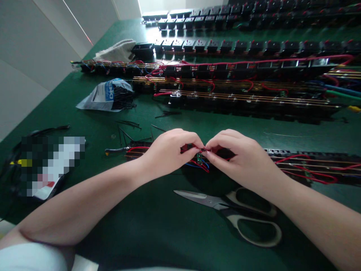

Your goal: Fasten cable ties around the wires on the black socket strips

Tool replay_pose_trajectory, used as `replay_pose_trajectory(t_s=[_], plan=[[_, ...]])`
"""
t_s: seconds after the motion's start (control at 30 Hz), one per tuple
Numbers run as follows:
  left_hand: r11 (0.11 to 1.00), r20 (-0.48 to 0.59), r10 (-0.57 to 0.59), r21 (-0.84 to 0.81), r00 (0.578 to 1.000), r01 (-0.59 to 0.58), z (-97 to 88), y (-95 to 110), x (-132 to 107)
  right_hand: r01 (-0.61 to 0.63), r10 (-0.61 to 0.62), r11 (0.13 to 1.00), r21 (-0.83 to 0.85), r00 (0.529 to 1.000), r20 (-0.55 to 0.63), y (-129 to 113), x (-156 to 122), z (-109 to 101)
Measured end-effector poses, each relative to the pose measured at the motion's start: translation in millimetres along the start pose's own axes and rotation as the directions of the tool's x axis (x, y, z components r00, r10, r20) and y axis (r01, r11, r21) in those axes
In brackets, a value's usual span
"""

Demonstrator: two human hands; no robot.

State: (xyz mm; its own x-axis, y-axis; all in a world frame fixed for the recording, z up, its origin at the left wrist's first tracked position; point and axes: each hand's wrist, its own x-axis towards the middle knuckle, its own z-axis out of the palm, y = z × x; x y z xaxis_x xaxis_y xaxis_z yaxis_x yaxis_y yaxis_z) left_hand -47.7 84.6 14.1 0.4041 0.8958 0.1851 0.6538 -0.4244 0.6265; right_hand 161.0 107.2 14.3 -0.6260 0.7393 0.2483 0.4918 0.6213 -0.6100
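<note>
My left hand (169, 152) and my right hand (237, 158) meet fingertip to fingertip over a long black socket strip (304, 165) that lies across the green table. Both hands are closed in a pinch on the strip's red wires (197, 162), where blue wires and a small green part also show. The strip carries copper bars and loops of red wire to the right. Scissors (239, 214) with grey and black handles lie just in front of my right wrist, blades pointing left.
Several more wired socket strips (248, 99) lie in rows at the back. A plastic bag of black cable ties (109, 96) sits at left, with loose ties (129, 126) scattered near it. A white cloth glove (115, 51) lies far left. A blurred object (50, 165) sits at the left edge.
</note>
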Motion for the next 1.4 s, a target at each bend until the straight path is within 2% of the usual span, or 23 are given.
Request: replay_pose_trajectory(t_s=[0.23, 0.53, 0.77, 1.03, 1.4], plan=[[1.000, 0.017, 0.014, 0.017, 1.000, -0.014, 1.3, -0.6, -0.5, -0.051, 0.051, 0.999, 0.000, 0.999, -0.004, 0.1, 0.7, 0.9], [0.994, -0.013, 0.096, 0.060, 0.995, -0.095, 2.1, -2.0, -1.0, -0.019, 0.019, 1.000, 0.003, 1.000, -0.009, -0.1, -0.7, 1.7], [0.994, -0.001, 0.088, 0.063, 0.996, -0.088, 1.1, -1.6, -0.8, 0.004, -0.003, 0.999, 0.039, 1.000, -0.031, -0.8, -2.3, 1.6], [0.994, 0.033, 0.094, 0.046, 0.995, -0.095, 0.8, -1.1, -0.3, 0.084, -0.083, 0.997, 0.001, 0.995, -0.047, 0.1, -2.6, 3.2], [0.996, 0.062, 0.075, 0.033, 0.995, -0.077, 0.5, -0.6, -0.1, 0.097, -0.096, 0.995, 0.010, 0.994, -0.042, 1.5, -3.2, 3.6]])
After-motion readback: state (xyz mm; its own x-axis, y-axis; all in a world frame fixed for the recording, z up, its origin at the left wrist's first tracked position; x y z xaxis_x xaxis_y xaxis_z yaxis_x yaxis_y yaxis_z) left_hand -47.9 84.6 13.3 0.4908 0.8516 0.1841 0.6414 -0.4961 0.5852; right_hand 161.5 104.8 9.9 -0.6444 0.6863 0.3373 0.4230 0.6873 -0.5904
